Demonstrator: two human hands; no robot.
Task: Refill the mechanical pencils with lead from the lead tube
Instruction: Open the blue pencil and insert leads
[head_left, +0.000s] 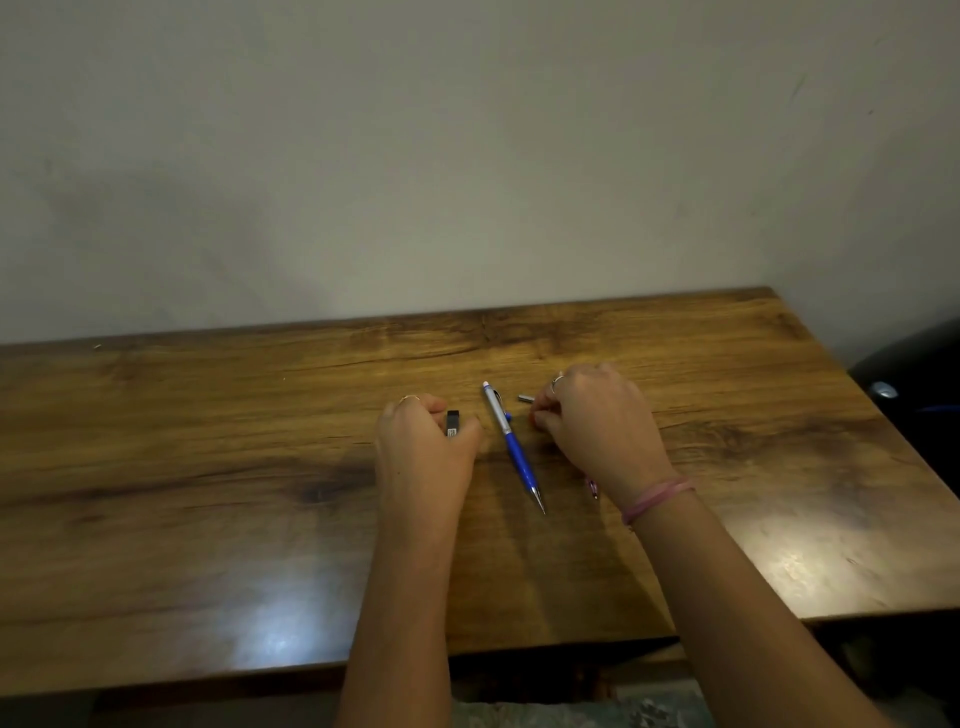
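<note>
Take the blue and white mechanical pencil (511, 444) lying on the brown wood-grain surface (208, 467) as your landmark: it rests untouched, its metal tip toward you and its white end toward the wall.

Just left of it, your left hand (423, 449) is curled round the small black lead tube (452, 423), whose top end shows between thumb and fingers. Whether the tube is open I cannot tell.

Just right of the blue pencil, your right hand (597, 421) lies with fingers bent down over a second pencil (592, 487); only its pinkish tip shows by your wrist, and I cannot tell whether you grip it. A small silver cap (525, 398) lies beside those fingertips.

By my reading you are early: the loose cap suggests one pencil is opened, no lead is visible anywhere, and the blue pencil is not yet started.
</note>
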